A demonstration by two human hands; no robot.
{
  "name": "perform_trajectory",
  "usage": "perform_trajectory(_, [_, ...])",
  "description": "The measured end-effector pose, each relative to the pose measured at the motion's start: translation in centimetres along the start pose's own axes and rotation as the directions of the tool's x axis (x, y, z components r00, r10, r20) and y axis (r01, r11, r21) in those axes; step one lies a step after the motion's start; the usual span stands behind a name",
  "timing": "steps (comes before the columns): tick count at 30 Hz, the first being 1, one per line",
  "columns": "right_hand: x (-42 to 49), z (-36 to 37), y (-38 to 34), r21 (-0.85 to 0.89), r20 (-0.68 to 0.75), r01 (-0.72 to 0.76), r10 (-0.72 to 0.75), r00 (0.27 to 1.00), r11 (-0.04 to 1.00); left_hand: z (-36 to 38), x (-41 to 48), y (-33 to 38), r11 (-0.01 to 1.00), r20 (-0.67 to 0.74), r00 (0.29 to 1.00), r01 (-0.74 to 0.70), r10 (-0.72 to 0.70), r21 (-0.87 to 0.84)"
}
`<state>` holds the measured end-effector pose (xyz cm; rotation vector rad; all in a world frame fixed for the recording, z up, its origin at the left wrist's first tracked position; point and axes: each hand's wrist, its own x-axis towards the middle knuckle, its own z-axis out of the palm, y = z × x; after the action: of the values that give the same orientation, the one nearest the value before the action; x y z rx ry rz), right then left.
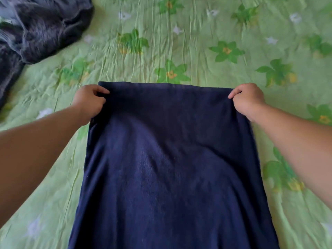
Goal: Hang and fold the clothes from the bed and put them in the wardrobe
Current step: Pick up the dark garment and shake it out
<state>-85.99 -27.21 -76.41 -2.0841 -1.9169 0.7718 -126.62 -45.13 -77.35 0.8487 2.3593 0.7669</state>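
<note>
A navy blue garment [167, 159] filled the middle of the head view and ran down to 6 o'clock, where its lower part passed out of the frame. It lay lengthwise over a bed covered with a light green bedspread [197, 42], printed with darker green flowers and small white stars and finely creased all over. The garment's far edge ran straight across just above the centre, and both far corners were held. The left hand [89, 101], at about 9 o'clock, gripped the left corner, its thumb on top of the cloth and its fingers curled around the edge, pinching the fabric. The right hand [248, 100], at about 3 o'clock, gripped the right corner the same way, thumb and curled fingers closed on the cloth. The two bare forearms reached in from 8 o'clock and 4 o'clock, one on each side of the garment. Between the hands the edge was pulled fairly taut, while the cloth below it swelled in soft folds. Whether the far edge was raised off the bed could not be told. At 10 to 11 o'clock, well apart from the navy garment, a crumpled heap of dark grey clothes [45, 27] lay on the bedspread, partly cut off by the frame.
</note>
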Motion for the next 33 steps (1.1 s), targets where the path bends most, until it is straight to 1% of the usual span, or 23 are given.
perform_trajectory(2, [0.5, -0.2, 0.0, -0.051, -0.020, 0.047, -0.048, 0.999, 0.998, -0.2, 0.6, -0.1, 0.999, -0.035, 0.999, -0.007, 0.009, 0.046])
perform_trajectory(3, [0.7, -0.2, 0.2, -0.101, -0.021, 0.070, -0.073, 0.997, 0.992, -0.2, 0.7, -0.1, 0.995, -0.047, 0.999, -0.016, 0.021, 0.098])
perform_trajectory(5, [0.2, -0.1, 0.8, -0.243, -0.032, 0.119, -0.131, 0.991, 0.963, 0.1, -0.1, 0.1, 0.960, -0.059, 0.996, -0.043, 0.062, 0.278])
perform_trajectory(6, [-0.7, 0.1, 1.1, -0.310, -0.073, 0.149, -0.180, 0.981, 0.939, 0.5, -1.2, 0.4, 0.932, -0.080, 0.993, -0.057, 0.091, 0.358])
perform_trajectory(7, [-2.0, 0.6, 1.4, -0.352, -0.125, 0.196, -0.254, 0.959, 0.915, 1.1, -2.9, 0.7, 0.906, -0.099, 0.985, -0.085, 0.138, 0.414])
perform_trajectory(8, [-3.8, 1.3, 1.7, -0.369, -0.156, 0.279, -0.355, 0.922, 0.887, 2.1, -5.1, 0.9, 0.884, -0.099, 0.972, -0.147, 0.211, 0.444])
perform_trajectory(9, [-6.1, 2.1, 1.9, -0.373, -0.138, 0.397, -0.473, 0.870, 0.839, 3.3, -7.6, 0.8, 0.863, -0.068, 0.953, -0.235, 0.294, 0.447])
perform_trajectory(10, [-8.8, 3.1, 2.1, -0.355, -0.080, 0.511, -0.570, 0.817, 0.783, 4.5, -10.5, 0.4, 0.840, -0.004, 0.934, -0.320, 0.358, 0.438])
perform_trajectory(11, [-11.5, 4.2, 2.4, -0.328, -0.008, 0.590, -0.626, 0.780, 0.738, 5.7, -13.3, -0.3, 0.807, 0.075, 0.917, -0.381, 0.392, 0.451])
perform_trajectory(12, [-14.2, 5.2, 2.8, -0.312, 0.062, 0.632, -0.648, 0.759, 0.710, 6.7, -16.0, -1.0, 0.765, 0.147, 0.904, -0.419, 0.402, 0.490])
perform_trajectory(13, [-16.7, 6.1, 3.2, -0.309, 0.124, 0.650, -0.649, 0.751, 0.694, 7.6, -18.3, -2.0, 0.727, 0.196, 0.899, -0.433, 0.392, 0.533])
perform_trajectory(14, [-19.0, 6.9, 3.9, -0.320, 0.171, 0.654, -0.637, 0.752, 0.686, 8.2, -20.3, -2.9, 0.709, 0.214, 0.903, -0.425, 0.371, 0.563])
perform_trajectory(16, [-23.4, 7.9, 5.9, -0.360, 0.236, 0.641, -0.599, 0.765, 0.678, 9.1, -24.0, -4.4, 0.709, 0.217, 0.909, -0.414, 0.356, 0.571])
perform_trajectory(17, [-25.4, 8.1, 7.1, -0.374, 0.267, 0.640, -0.583, 0.768, 0.672, 9.3, -25.8, -5.2, 0.697, 0.235, 0.898, -0.438, 0.373, 0.568])
perform_trajectory(20, [-30.7, 7.8, 10.8, -0.422, 0.361, 0.660, -0.553, 0.751, 0.621, 8.9, -31.6, -8.7, 0.615, 0.322, 0.845, -0.532, 0.426, 0.581])
perform_trajectory(24, [-36.0, 6.5, 14.7, -0.434, 0.415, 0.664, -0.519, 0.747, 0.609, 7.1, -38.3, -13.4, 0.505, 0.446, 0.793, -0.609, 0.416, 0.612])
perform_trajectory(26, [-38.6, 5.9, 16.2, -0.422, 0.449, 0.683, -0.518, 0.729, 0.596, 6.5, -41.1, -14.7, 0.492, 0.474, 0.783, -0.621, 0.402, 0.610])
perform_trajectory(30, [-44.1, 4.3, 19.2, -0.422, 0.522, 0.713, -0.493, 0.696, 0.560, 5.7, -46.4, -15.9, 0.501, 0.518, 0.791, -0.608, 0.324, 0.616])
perform_trajectory(32, [-46.8, 3.3, 20.6, -0.399, 0.568, 0.736, -0.483, 0.666, 0.547, 4.8, -49.1, -16.6, 0.479, 0.574, 0.761, -0.642, 0.302, 0.599])
perform_trajectory(33, [-48.0, 2.7, 21.3, -0.379, 0.601, 0.759, -0.483, 0.637, 0.530, 4.3, -50.5, -17.2, 0.463, 0.611, 0.732, -0.673, 0.303, 0.577])
